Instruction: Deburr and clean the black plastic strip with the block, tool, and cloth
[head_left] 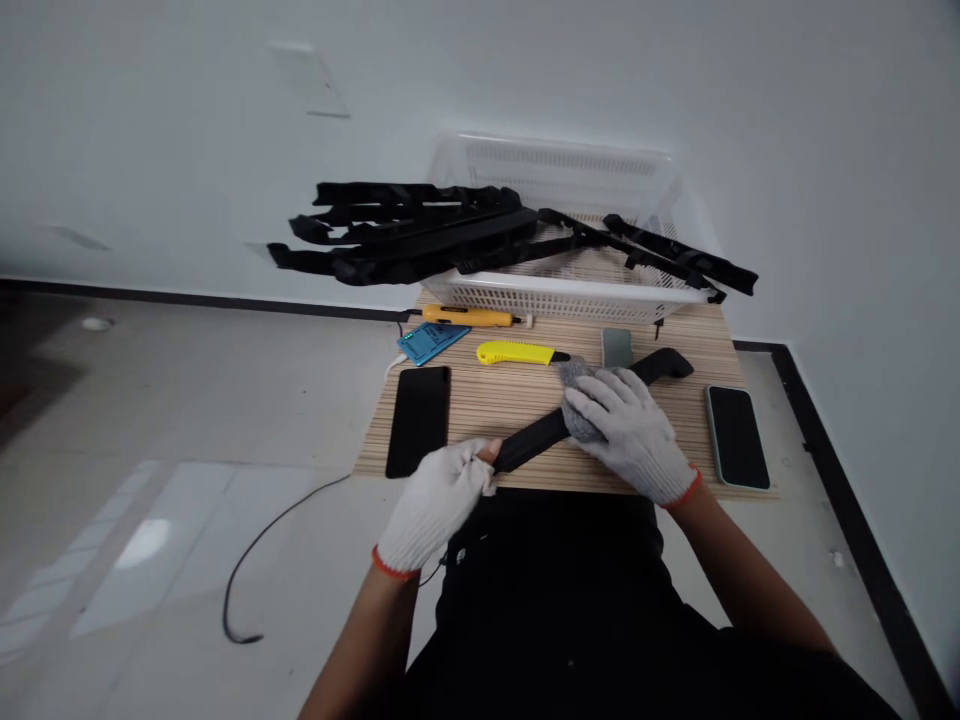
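A long black plastic strip (pixel 534 440) with a curved far end lies slantwise over the front of the small wooden table. My left hand (pixel 441 500), in a white knit glove with the thumb tip bare, is closed on its near end. Also gloved, my right hand (pixel 631 432) presses a grey cloth (pixel 579 405) onto the middle of the strip, its fingers wrapped over the cloth. Just beyond the cloth lie a yellow utility knife (pixel 516 352) and a small grey-green block (pixel 617 347).
Behind, a white plastic basket (pixel 555 293) bears several black strips (pixel 435 235), some jutting out left and right. A yellow electric screwdriver (pixel 466 316) and a blue card-like object (pixel 431 342) lie before it. Phones lie at left (pixel 418 420) and right (pixel 739 437). A cable (pixel 251 555) trails at left.
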